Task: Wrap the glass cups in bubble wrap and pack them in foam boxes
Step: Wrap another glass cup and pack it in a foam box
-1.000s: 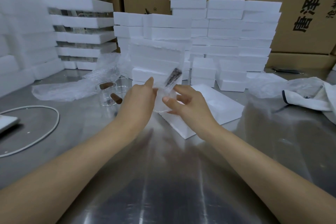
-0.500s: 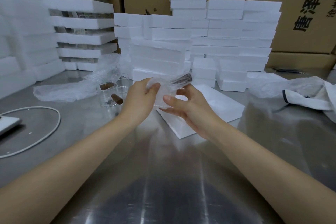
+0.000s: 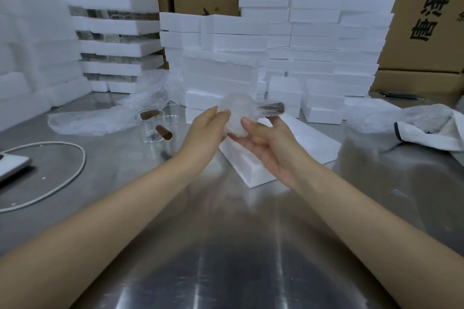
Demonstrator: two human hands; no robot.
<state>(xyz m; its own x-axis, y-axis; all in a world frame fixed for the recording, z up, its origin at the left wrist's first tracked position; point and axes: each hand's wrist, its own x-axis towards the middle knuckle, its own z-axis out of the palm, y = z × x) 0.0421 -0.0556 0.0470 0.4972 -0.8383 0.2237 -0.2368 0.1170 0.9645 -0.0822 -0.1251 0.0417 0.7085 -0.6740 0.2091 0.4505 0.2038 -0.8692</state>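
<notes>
A single wide-angle view from the person's head looks forward and down across the worktop (image 3: 120, 163), whose near part fills the frame close below. Stacked foam boxes (image 3: 313, 40) and cartons (image 3: 414, 20) close the far edge.

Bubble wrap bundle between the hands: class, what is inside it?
A brown handle shows through the bubble wrap bundle at its right end. The rest of what it holds is veiled by the wrap.

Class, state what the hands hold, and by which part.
A wrapped cup: left hand pinches its left side; right hand supports its underside, thumb on it.
</notes>
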